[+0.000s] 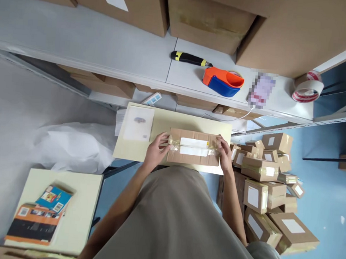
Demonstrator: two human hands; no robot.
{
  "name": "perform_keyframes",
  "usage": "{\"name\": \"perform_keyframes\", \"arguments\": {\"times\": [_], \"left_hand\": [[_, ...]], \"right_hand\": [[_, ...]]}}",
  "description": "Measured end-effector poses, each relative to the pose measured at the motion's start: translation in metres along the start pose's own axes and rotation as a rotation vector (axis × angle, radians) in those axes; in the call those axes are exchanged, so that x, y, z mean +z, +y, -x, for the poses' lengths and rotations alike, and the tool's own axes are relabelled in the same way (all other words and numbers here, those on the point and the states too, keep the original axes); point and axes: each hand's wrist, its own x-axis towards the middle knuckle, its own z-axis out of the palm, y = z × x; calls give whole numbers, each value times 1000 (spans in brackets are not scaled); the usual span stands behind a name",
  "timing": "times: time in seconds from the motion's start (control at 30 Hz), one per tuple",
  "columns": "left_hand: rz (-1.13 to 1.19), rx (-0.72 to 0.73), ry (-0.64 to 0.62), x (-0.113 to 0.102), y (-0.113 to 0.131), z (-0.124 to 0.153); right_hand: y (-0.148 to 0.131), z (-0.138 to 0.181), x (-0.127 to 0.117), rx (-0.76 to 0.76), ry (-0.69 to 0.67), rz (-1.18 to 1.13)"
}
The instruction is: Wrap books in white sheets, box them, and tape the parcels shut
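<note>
A brown cardboard box (193,159) lies in front of me on a pale yellow tabletop (129,150). Clear tape runs lengthwise over its top, across a white label (194,142). My left hand (157,149) is closed on the box's left end, with fingers and thumb at the taped edge. At the opposite end, my right hand (225,152) grips the right edge, its thumb and fingertips near the top corner. Left of the box, a white sheet (139,123) with a small printed picture lies flat on the tabletop.
On the grey shelf (131,56) ahead are a black-and-yellow knife (190,59), an orange-and-blue tape dispenser (223,81), a phone (262,90) and tape rolls (308,90). Several taped boxes (259,170) are piled on the right. Books (35,224) lie on a lower-left table.
</note>
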Motion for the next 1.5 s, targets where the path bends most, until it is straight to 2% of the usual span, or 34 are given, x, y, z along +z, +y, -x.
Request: {"name": "perform_keyframes", "arguments": {"times": [0.13,0.27,0.43,0.6,0.7,0.8,1.07,1.2,1.37,1.5], "left_hand": [[-108,99,8,-1,2,-5],[-194,175,41,-11,7,-10],[-215,187,27,-32,4,-24],[-177,129,150,-32,-11,-34],[-209,121,222,-25,-16,-34],[-235,135,260,-21,-17,-33],[-322,249,226,-25,-15,-43],[-344,286,242,-23,-15,-48],[-361,318,266,-7,-21,-54],[-375,325,246,11,-21,-59]], "right_hand": [[-2,12,18,-21,99,70],[-8,6,39,-64,166,126],[-9,-7,59,-70,138,153],[0,-4,76,-95,2,248],[0,-2,76,-118,-94,334],[2,-5,74,-128,-132,381],[11,-5,70,-158,-26,509],[16,-2,72,-191,-50,596],[40,-9,77,-94,-111,660],[66,-7,70,-20,-89,641]]}}
